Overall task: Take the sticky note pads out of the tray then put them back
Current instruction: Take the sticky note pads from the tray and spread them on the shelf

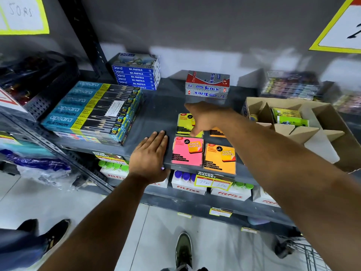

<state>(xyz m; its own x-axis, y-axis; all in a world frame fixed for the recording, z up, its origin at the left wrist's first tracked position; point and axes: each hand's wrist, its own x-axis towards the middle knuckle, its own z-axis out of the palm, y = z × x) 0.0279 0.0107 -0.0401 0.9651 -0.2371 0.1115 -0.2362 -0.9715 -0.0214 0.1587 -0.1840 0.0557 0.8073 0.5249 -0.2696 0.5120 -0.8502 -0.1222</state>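
Note:
Several sticky note pads lie in a square on the grey shelf (156,114). A pink pad (187,153) and an orange pad (219,159) sit at the front edge. Behind them lie a yellow pad (184,124) and a second orange pad (215,132), mostly hidden. My right hand (207,116) hovers over the back two pads, fingers pointing down, thumb touching the yellow pad. My left hand (150,153) rests flat on the shelf edge, just left of the pink pad, holding nothing. No tray is clearly visible.
Stacked pencil boxes (93,112) fill the shelf's left. Blue oil pastel boxes (136,73) and red-grey boxes (207,85) stand at the back. A divided cardboard box (293,122) sits at the right. Bottles in cartons (187,182) stand on the shelf below. Another person's shoe (56,231) is at left.

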